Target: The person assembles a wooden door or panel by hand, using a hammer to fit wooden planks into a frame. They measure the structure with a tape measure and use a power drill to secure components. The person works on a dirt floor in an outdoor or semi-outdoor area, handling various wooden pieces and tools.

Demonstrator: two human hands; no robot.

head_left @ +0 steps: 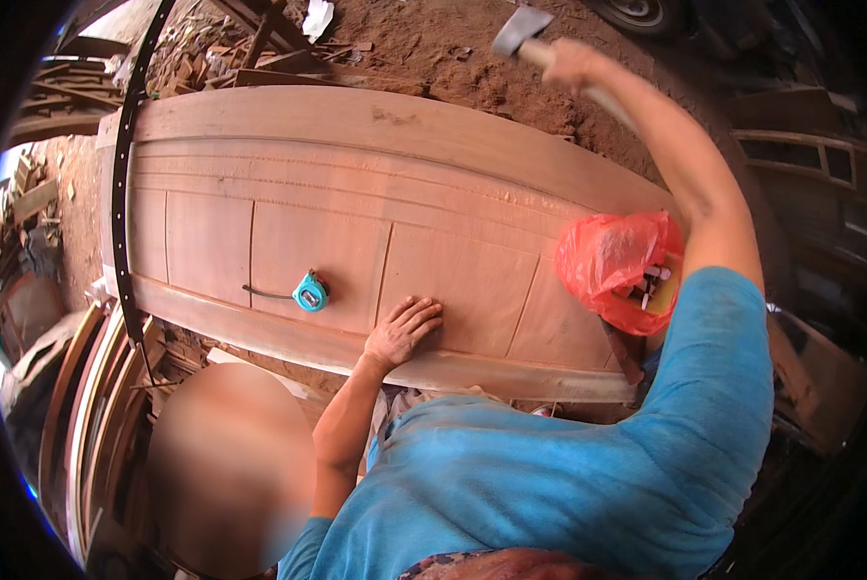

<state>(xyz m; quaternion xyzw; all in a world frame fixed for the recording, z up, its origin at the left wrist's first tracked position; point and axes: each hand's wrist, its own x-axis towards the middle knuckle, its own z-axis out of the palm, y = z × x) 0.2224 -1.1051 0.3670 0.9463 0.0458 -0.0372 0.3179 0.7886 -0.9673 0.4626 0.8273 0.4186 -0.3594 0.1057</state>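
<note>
A long wooden panelled door (453,271) lies flat in front of me. My left hand (404,333) rests on its near side with the fingers spread, holding nothing. At the far right, my right hand (571,66) is raised and closed around the wooden handle of a hatchet (522,29), whose grey head points away from me. A turquoise tape measure (310,291) sits on the door to the left of my left hand, with a short dark strap trailing from it. On the door's right end stands a red plastic bag (602,256) with small white and dark items inside.
A black perforated strip (124,164) crosses the door's left end. Curved wooden boards (95,416) lean at the lower left, beside a blurred round area. Scrap wood (196,58) lies on the dirt ground beyond. A wheel (641,12) shows at the upper right, above wooden frames (801,155).
</note>
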